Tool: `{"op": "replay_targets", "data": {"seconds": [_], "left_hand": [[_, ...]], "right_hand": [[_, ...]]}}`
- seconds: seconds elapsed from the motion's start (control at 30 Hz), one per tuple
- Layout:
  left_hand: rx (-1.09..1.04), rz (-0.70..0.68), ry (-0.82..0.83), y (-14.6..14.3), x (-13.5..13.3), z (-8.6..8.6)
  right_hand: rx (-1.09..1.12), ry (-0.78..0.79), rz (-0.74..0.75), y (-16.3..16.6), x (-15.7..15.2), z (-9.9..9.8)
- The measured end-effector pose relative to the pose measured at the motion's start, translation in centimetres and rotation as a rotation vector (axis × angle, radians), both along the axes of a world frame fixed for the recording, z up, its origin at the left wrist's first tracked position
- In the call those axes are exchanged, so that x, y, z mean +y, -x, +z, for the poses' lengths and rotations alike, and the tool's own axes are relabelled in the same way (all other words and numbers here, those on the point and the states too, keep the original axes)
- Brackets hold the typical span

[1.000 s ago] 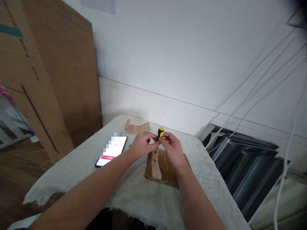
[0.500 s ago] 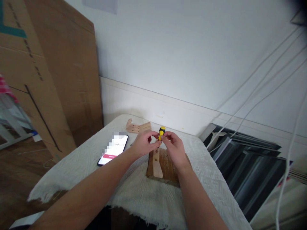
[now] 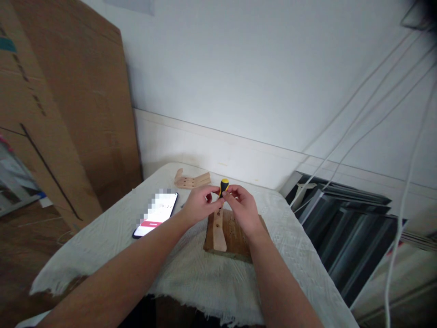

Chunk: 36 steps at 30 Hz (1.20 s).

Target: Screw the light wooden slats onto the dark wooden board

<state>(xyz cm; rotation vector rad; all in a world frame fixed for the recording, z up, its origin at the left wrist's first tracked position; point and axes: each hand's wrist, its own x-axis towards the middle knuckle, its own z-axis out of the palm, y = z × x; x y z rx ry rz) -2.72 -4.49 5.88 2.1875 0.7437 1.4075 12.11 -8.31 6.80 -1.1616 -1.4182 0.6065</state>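
"Where is the left hand (image 3: 199, 205)?"
"Just beside the right hand (image 3: 243, 207), in front. Their fingertips nearly touch."
"Are the fingers (image 3: 234, 188) straight?"
"No, they bend. Each thumb is near its pointing finger, like a pinch."
"What about the left arm (image 3: 128, 269)?"
"It's bare, and it slants forward to the right."
"And the right arm (image 3: 277, 280)?"
"Bare too, and it slants forward to the left."

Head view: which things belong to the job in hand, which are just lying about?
Job, by the look of it:
screwdriver, between left hand and right hand
holed wooden strip
wooden block under it

Lying about, apparently:
phone
loose wooden pieces, possibly spares
cardboard box
dark panels
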Motion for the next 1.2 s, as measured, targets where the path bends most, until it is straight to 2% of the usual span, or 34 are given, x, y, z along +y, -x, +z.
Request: {"op": "replay_targets", "data": {"seconds": [0.23, 0.4, 0.63, 0.9, 1.2], "left_hand": [[0.035, -0.024, -0.018, 0.14, 0.00, 0.13], [0.014, 0.020, 0.002, 0.00, -0.19, 0.11], [0.079, -0.035, -0.013, 0.10, -0.07, 0.19], [0.047, 0.056, 0.001, -0.05, -0.17, 0.17], [0.078, 0.020, -0.013, 0.09, -0.20, 0.15]], "right_hand": [[0.048, -0.013, 0.007, 0.05, -0.31, 0.37], [0.045, -0.013, -0.011, -0.08, -0.29, 0.41], [0.035, -0.018, -0.016, -0.17, -0.29, 0.29], [0.053, -0.009, 0.001, -0.11, -0.27, 0.24], [0.047, -0.025, -0.017, -0.20, -0.24, 0.16]]}}
